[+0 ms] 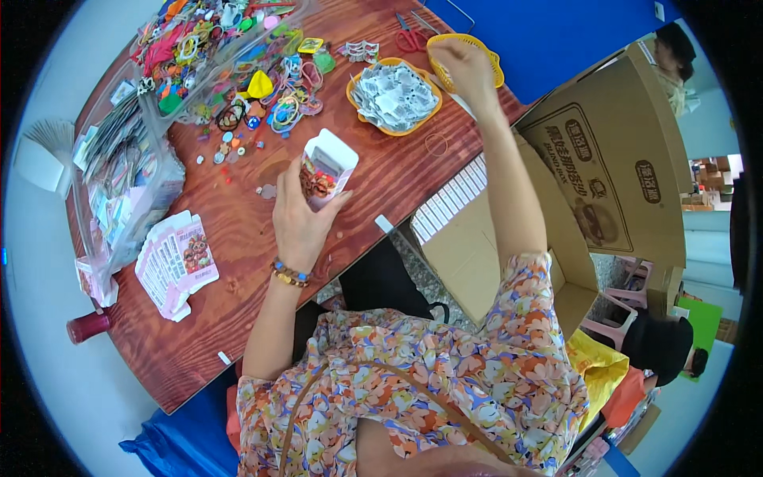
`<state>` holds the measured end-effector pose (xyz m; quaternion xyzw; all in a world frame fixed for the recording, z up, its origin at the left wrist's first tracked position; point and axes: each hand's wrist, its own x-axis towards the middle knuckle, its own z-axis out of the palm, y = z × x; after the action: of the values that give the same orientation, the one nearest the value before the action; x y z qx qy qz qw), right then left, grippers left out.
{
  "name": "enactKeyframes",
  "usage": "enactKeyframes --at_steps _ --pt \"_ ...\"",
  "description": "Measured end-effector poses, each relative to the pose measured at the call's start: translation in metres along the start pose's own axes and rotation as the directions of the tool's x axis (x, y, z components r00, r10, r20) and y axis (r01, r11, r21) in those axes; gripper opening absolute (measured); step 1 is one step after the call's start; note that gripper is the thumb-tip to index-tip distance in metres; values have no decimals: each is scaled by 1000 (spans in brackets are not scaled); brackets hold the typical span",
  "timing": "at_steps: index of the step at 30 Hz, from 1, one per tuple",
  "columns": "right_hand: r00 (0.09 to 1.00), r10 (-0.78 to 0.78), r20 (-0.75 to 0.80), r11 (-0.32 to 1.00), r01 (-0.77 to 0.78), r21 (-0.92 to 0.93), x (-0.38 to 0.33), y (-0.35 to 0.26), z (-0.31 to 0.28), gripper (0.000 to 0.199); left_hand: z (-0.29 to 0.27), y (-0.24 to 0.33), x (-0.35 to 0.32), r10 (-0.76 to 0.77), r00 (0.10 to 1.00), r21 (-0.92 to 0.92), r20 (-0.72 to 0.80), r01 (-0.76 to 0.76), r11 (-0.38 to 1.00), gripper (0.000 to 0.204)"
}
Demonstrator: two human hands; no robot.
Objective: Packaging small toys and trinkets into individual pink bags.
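My left hand (300,219) is closed round a small printed carton box (328,165), held upright above the wooden table with its white top flaps standing open. At the far right of the table, my right hand (462,65) dips into a yellow plastic basket (494,62). Its fingers are bent together, and whatever they hold is hidden. Beside that basket stands another yellow-rimmed basket, heaped with small silvery-white packets (396,97). Flattened pink and white cartons (179,266) lie fanned out to the left of my left hand.
Loose trinkets and hair ties (282,99) spread from a clear bag at the far left. A clear bin of cards (131,179) stands at the left edge. Red-handled scissors (411,40) lie behind the baskets. A big open cardboard box (612,183) stands right, holding rows of white boxes (451,199).
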<state>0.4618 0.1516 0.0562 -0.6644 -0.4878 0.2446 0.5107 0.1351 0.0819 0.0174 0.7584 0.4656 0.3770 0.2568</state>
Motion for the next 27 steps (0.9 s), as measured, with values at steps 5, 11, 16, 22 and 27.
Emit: enactKeyframes --at_steps 5,11,16,22,27 --pt "986 135 -101 735 -168 -657 63 59 -39 35 -11 -9 -12 -117 993 2 -34 117 993 78" --pt "996 -88 22 463 61 -884 81 99 -30 37 -19 -13 -19 -58 998 71 -38 60 996 81" --pt "995 91 -29 721 -85 -687 89 94 -32 24 -21 -17 -21 -88 996 50 -15 88 995 83" --pt "977 100 -187 903 -168 -395 85 79 -55 19 -21 -19 -24 -36 999 59 -32 38 998 83" --pt "999 30 -20 993 -27 119 56 33 -33 12 -22 -16 -23 -112 993 44 -23 113 993 80"
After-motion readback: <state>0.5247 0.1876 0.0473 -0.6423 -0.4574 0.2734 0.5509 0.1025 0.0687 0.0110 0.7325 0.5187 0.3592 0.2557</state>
